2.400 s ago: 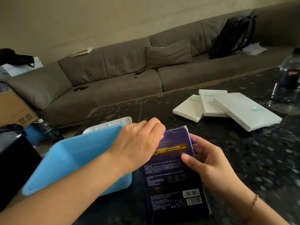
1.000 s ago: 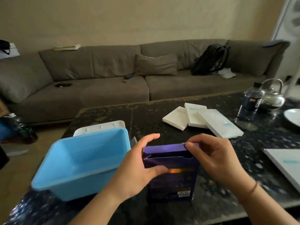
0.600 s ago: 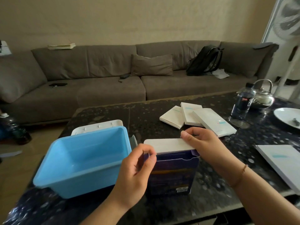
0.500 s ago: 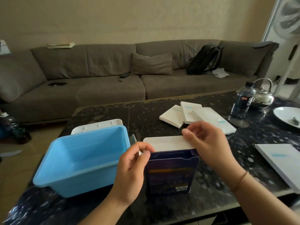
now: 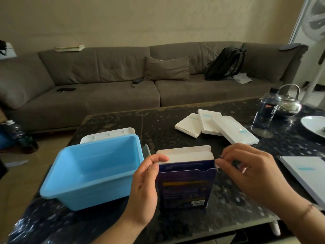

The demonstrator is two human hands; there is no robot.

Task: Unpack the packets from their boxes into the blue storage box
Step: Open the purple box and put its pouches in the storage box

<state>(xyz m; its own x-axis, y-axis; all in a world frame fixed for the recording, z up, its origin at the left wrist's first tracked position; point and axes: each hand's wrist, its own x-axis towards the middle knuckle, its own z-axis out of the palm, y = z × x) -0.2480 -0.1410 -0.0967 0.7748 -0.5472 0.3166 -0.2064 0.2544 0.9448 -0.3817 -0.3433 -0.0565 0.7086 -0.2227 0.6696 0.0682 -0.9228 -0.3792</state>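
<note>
table (image 5: 158,124) | blue storage box (image 5: 91,169) | purple box (image 5: 186,189) | white boxes (image 5: 216,127) | bottle (image 5: 265,110)

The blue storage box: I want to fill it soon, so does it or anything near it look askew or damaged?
The blue storage box sits tilted, its far edge propped on the white lid beneath. No damage or spill shows.
</note>
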